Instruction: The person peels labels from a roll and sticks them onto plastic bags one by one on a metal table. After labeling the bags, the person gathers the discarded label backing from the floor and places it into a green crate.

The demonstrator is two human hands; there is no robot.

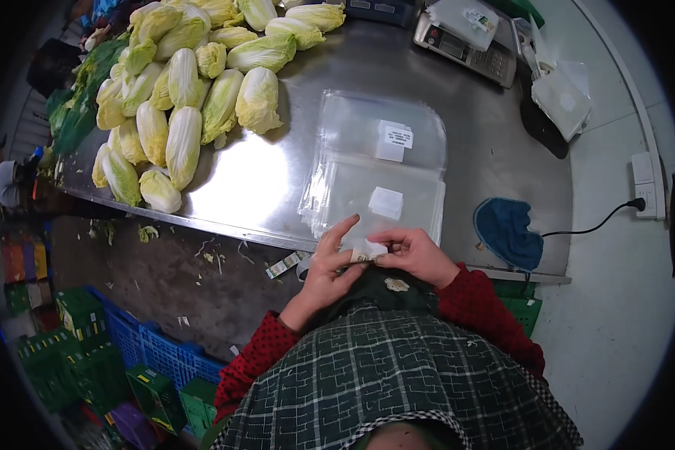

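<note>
A small white label (369,248) with print along its lower edge is between my hands, at the table's near edge. My right hand (414,253) pinches the label's right side between thumb and fingers. My left hand (327,268) grips its left end, with one finger stretched upward. Just beyond lie stacked clear plastic bags (420,176), flat on the steel table. A white label (386,202) is on the nearer bags, and printed labels (396,139) are on the farther ones. A strip of printed labels (285,264) hangs left of my left hand.
A pile of Chinese cabbages (184,146) covers the left of the steel table (292,172). A scale (461,56) with a white packet stands at the back right. A blue cloth-like item (508,232) with a black cord lies right. Crates (157,349) stand below left.
</note>
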